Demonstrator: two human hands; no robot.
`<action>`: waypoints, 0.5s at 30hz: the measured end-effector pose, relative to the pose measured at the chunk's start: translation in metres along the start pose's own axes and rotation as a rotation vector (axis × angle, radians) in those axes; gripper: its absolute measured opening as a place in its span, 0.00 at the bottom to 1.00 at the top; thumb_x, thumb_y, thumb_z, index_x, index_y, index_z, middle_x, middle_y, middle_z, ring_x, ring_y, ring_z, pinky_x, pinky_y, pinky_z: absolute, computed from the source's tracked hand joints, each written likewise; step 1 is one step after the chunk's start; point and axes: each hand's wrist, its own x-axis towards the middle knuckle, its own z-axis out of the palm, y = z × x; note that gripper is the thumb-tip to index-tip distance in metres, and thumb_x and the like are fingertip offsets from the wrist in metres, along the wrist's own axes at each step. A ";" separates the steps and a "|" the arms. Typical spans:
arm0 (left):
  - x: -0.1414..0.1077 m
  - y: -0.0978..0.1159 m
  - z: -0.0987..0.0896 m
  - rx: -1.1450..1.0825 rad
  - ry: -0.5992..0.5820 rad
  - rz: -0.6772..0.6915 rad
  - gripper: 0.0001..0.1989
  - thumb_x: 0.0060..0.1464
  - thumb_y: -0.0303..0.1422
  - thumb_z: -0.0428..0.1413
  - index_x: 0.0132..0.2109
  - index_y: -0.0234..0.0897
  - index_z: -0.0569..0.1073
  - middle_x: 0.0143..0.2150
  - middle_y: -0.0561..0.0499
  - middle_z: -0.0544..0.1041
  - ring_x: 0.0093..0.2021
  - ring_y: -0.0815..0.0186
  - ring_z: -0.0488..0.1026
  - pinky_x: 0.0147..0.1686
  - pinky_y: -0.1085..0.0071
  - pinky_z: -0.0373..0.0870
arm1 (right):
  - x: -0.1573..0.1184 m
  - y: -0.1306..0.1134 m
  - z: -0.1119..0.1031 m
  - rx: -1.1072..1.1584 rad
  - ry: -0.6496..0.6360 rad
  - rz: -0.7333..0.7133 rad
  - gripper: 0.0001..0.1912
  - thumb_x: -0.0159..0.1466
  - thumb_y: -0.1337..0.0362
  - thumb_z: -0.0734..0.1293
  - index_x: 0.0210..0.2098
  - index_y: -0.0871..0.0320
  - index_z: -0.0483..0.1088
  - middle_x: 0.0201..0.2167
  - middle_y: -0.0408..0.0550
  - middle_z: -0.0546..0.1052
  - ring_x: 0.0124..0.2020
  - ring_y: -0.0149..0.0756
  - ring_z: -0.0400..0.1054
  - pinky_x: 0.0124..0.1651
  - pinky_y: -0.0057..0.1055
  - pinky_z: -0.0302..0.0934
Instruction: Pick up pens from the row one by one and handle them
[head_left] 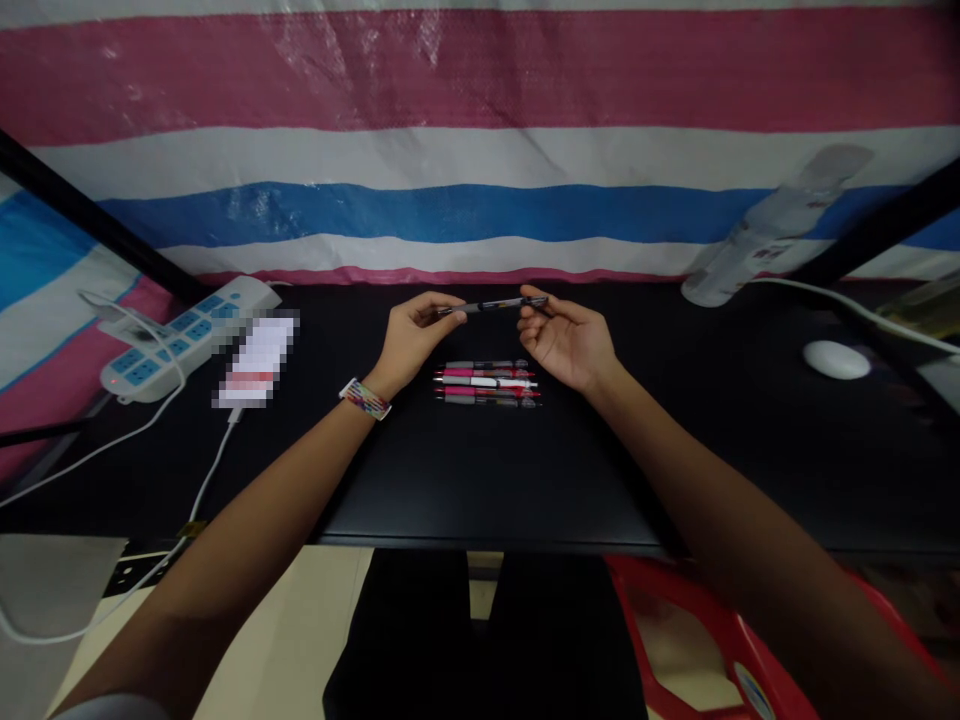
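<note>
A dark pen with a grey grip (491, 305) is held level above the black table, between my two hands. The fingertips of my left hand (418, 335) pinch its left end. My right hand (564, 338) has its palm partly turned up, thumb and index finger closed on the pen's right end. Just below, several pens (487, 382) lie side by side on the table, their tips to the left; some have grey grips, some pink, and one has a white barrel. A colourful woven bracelet (365, 398) is on my left wrist.
On the left of the black table (480, 490) are a white power strip (191, 335), a blurred-out phone (259, 360) and white cables. At the right stand a clear bottle (750, 250) and a white mouse (836, 360). Striped sheeting hangs behind; a red stool (705, 600) is below.
</note>
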 end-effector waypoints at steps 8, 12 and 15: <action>0.000 -0.001 0.004 -0.093 0.026 -0.057 0.14 0.52 0.41 0.77 0.43 0.41 0.88 0.42 0.48 0.88 0.42 0.63 0.83 0.47 0.65 0.80 | 0.000 0.001 -0.001 0.011 0.009 -0.016 0.09 0.69 0.65 0.68 0.47 0.56 0.79 0.34 0.46 0.81 0.32 0.31 0.72 0.39 0.28 0.75; -0.003 -0.001 0.009 -0.114 0.029 -0.062 0.13 0.52 0.40 0.77 0.43 0.41 0.88 0.40 0.49 0.87 0.40 0.64 0.82 0.45 0.65 0.80 | 0.000 0.002 -0.004 -0.021 -0.032 -0.060 0.15 0.69 0.55 0.70 0.50 0.55 0.80 0.35 0.47 0.81 0.34 0.35 0.73 0.40 0.32 0.76; -0.003 0.000 0.010 -0.101 0.045 -0.060 0.13 0.52 0.40 0.77 0.43 0.41 0.88 0.39 0.49 0.87 0.40 0.63 0.82 0.44 0.64 0.81 | 0.000 0.002 -0.005 -0.038 -0.029 -0.066 0.13 0.66 0.57 0.71 0.48 0.54 0.80 0.34 0.47 0.79 0.33 0.35 0.71 0.40 0.33 0.75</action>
